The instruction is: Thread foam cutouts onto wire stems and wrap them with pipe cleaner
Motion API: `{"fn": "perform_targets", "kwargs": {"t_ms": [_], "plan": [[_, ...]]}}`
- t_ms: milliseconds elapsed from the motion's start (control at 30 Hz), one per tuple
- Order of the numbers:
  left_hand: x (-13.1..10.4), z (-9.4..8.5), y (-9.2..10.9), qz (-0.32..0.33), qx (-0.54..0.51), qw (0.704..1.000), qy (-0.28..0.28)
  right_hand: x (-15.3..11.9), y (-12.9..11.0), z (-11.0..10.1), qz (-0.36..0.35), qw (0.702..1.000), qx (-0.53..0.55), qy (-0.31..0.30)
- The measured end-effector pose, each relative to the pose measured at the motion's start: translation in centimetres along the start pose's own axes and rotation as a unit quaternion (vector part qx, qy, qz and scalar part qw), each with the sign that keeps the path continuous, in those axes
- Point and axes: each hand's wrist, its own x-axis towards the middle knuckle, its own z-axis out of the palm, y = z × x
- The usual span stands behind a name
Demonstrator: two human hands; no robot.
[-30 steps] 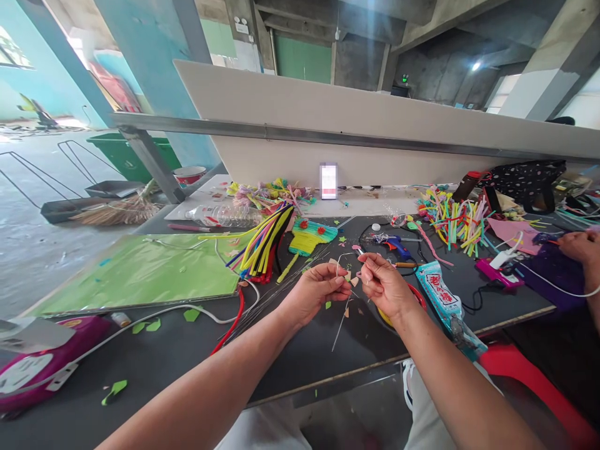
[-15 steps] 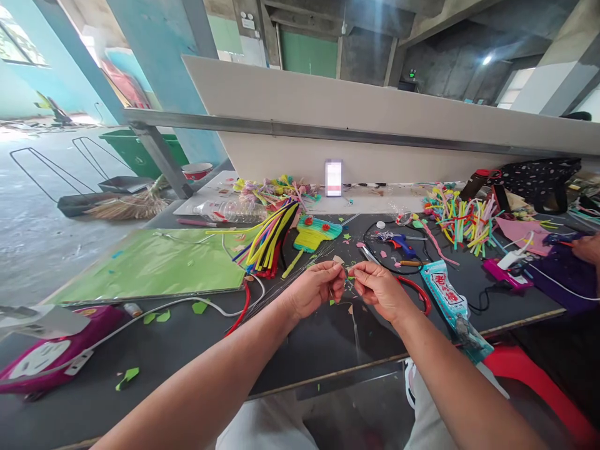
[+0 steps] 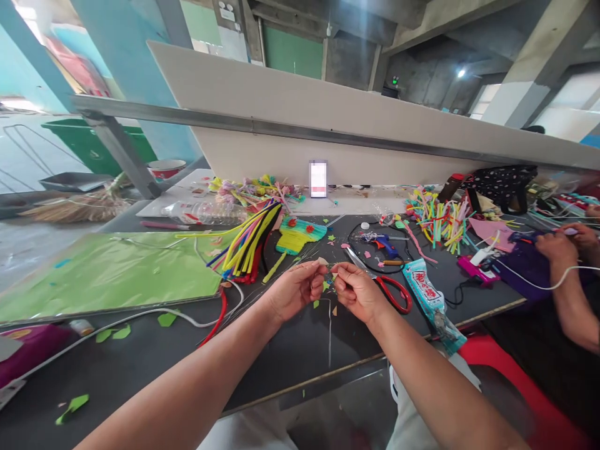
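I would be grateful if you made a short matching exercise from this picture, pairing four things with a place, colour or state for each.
Things:
1. Scissors
2. Phone
3. Packet
4. Sheet

Places, colours and states:
a. Light green, lying flat
b. Reaching over the near edge of the table
c. Red-handled, beside the right hand
d. Upright before the white board

Right pairs: 1-c; 2-d; 3-b; 4-a.
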Motion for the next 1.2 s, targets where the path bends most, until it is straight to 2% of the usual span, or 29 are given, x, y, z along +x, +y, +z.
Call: {"fn": "perform_targets", "kwargs": {"t_ms": [400,633,1033,1200], "plan": [[-0.2,0.1,0.4,0.005,-0.009,1.000,-0.029,0.0,0.1,-0.2,-0.006,0.999,0.043,-0.020],[-0.1,-0.2,0.3,0.014,-0.013,0.999,-0.045,0.0,0.3,0.0,-0.013,0.998,0.056,-0.009],[0.3,-0.9,0.2,0.050,0.013,0.998,-0.019,-0.1,0.1,0.0,0.002,0.999,-0.050,0.001],[0.4,-0.8,0.0,0.055,0.022,0.998,0.026,0.1,-0.2,-0.2,-0.039,0.998,-0.037,0.010]]}}
